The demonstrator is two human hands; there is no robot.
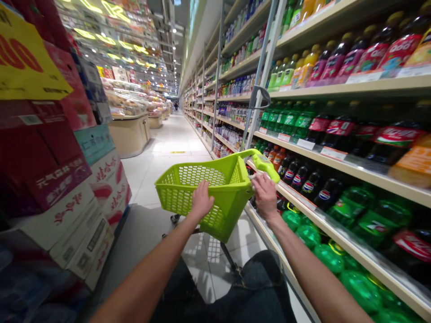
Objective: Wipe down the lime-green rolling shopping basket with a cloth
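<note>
A lime-green plastic shopping cart (218,211) with perforated sides stands across the aisle floor before me, its handle (264,165) on the right. My left hand (202,199) is closed over the upper rim of the cart's near side, fingers reaching inside and thumb outside. Just below the handle, at the basket's right corner, my right hand (265,194) has its fingers bent. A small piece of white material, like a tissue or wipe, shows under those fingertips, against the green plastic. Neither palm is visible. The basket's inner wall shows through the top.
Shelves of soda bottles (336,125) line the right side, close to the cart. Stacked drink cartons (84,215) stand at left under a yellow price sign (30,54). The tiled aisle (171,130) runs ahead past a display counter (129,134). My knees (266,273) are below the cart.
</note>
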